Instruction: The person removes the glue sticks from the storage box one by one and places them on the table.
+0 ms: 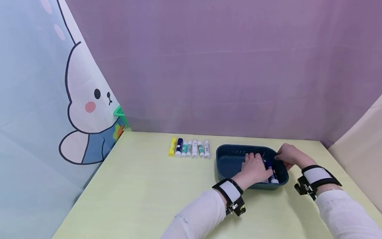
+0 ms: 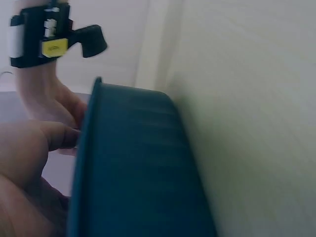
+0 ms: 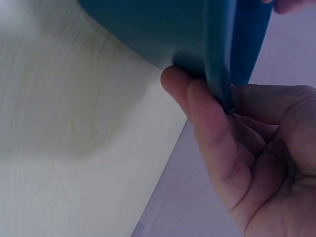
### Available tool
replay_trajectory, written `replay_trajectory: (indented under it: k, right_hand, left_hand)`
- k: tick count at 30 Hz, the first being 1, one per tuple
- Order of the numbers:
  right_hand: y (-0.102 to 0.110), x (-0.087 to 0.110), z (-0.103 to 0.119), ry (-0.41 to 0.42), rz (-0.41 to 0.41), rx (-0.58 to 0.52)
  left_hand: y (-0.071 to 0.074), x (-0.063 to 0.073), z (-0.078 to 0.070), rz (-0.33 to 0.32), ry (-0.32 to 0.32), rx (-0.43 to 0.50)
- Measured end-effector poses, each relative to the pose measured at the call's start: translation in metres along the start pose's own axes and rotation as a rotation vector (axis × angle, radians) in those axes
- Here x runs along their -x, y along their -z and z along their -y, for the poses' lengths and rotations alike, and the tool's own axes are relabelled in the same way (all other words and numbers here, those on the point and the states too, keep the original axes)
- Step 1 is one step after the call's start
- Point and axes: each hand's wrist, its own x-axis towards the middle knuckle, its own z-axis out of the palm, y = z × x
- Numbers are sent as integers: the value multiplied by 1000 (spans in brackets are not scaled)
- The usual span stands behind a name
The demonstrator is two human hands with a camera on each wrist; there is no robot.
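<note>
A dark teal plastic basket (image 1: 231, 162) stands on the table at the right of the head view. My left hand (image 1: 253, 168) reaches down into it, thumb spread away from the fingers. Beside that thumb, glue sticks (image 1: 273, 178) with white and dark blue parts lie at the right end of the basket; the hand covers part of them. My right hand (image 1: 290, 155) pinches the basket's right rim, thumb inside and fingers outside, as the right wrist view also shows along the basket wall (image 3: 148, 29). In the left wrist view the wall (image 2: 133, 158) hides the left fingertips.
Left of the basket, several glue sticks stand side by side in a row: a yellow one (image 1: 172, 147), a dark blue and white one (image 1: 179, 147), then white and green ones (image 1: 194, 148). A purple curtain (image 1: 209, 66) hangs behind the pale wooden table (image 1: 134, 186).
</note>
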Motion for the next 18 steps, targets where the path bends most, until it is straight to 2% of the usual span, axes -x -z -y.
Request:
replay_trajectory:
  k: [10, 18]
  right_hand:
    - [0, 0, 0, 0, -8, 4]
    - [0, 2, 2, -3, -9, 11]
  left_hand:
    - [-19, -11, -3, -9, 85, -54]
    - [-25, -18, -6, 29, 172, -118]
